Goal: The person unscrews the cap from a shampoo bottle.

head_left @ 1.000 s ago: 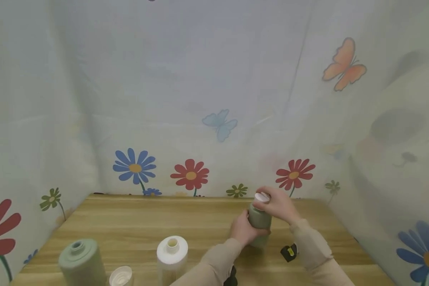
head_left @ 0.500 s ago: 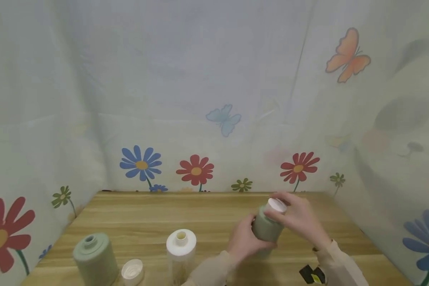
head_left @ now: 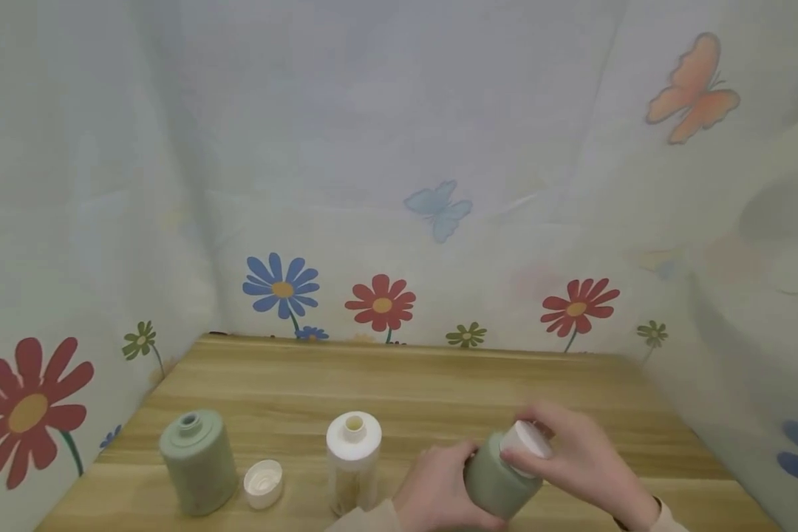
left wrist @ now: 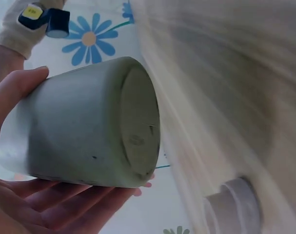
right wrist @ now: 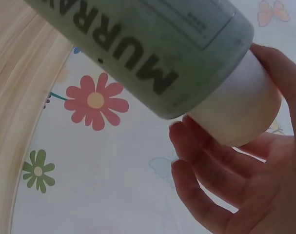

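"While the left grip (head_left: 437, 489) wraps the tilted bottle (head_left: 500, 479), what's the right grip (head_left: 581, 459) doing?"
"Pinching the cap (head_left: 527, 445); that bottle is between both grips, the clear bottle (head_left: 354, 459) left of them."

Green bottle (head_left: 501, 482) with white cap (head_left: 525, 445)
Tilted, raised above the desk (head_left: 386, 377); dark lettering on side; cap at upper end.

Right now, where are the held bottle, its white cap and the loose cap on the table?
held bottle (head_left: 500, 479): head view, middle of its green body
white cap (right wrist: 239, 103): right wrist view, middle of its side wall
loose cap (head_left: 263, 484): head view, middle of its upward side
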Tool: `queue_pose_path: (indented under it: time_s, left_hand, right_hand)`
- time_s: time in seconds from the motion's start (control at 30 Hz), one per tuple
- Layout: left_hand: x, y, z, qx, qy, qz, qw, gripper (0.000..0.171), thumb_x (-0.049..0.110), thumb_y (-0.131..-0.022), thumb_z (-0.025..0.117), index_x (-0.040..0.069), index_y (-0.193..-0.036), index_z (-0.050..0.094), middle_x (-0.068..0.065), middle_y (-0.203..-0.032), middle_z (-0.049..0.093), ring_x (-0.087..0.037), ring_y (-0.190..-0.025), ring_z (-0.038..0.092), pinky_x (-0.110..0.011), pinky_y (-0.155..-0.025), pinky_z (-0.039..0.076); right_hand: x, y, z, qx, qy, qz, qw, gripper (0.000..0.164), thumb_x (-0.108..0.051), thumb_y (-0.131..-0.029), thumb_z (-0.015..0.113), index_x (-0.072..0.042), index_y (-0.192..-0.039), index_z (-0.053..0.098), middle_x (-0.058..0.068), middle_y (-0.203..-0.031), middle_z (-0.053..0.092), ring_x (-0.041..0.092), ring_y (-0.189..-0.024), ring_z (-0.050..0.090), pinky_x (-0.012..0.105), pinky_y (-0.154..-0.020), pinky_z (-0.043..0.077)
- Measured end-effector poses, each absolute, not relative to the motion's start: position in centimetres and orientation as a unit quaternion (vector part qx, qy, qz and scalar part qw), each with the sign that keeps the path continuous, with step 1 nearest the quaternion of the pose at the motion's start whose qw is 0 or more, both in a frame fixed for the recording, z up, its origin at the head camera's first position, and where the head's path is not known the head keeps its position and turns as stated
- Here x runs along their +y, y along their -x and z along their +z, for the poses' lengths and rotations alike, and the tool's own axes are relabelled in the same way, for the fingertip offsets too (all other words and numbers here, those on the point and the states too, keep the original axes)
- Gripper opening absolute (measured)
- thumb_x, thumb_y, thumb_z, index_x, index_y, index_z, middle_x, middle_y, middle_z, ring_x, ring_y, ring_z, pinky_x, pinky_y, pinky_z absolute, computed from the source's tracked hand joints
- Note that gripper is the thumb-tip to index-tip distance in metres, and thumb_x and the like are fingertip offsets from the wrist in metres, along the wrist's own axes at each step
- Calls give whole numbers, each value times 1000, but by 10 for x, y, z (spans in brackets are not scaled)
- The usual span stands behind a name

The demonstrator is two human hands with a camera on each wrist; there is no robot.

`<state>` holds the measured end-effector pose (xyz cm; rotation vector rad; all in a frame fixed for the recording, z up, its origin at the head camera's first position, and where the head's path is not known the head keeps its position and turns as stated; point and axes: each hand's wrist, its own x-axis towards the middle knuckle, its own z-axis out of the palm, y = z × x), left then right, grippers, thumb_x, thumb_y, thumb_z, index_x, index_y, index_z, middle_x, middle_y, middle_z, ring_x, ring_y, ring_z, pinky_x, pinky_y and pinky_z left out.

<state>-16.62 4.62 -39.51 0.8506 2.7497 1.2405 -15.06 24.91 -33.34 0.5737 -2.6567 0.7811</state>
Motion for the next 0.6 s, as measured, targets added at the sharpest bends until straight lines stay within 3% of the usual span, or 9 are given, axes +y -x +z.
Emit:
queue_pose_path:
  time_s: [0.27, 0.6]
  left_hand:
    - [20, 157, -399, 879, -282, 382, 42, 64, 51, -63, 84, 24, -117, 63, 18, -87, 65, 7, -70, 53, -18, -64, 46]
    - [-2, 150, -407, 901, -301, 312, -27, 64, 53, -61, 84, 22, -113, 64, 15, -89, 69, 8, -72, 55, -16, -66, 46]
  right_hand:
    - [241, 142, -337, -937, -227, 253, 76, 29, -57, -81, 69, -32, -95, 62, -20, -75, 58, -5, -62, 48, 19, -53, 40]
    - [232, 140, -340, -904, -317, 286, 2, 29, -51, -84, 68, -27, -99, 62, -20, -75, 56, -6, -64, 49, 18, -55, 44]
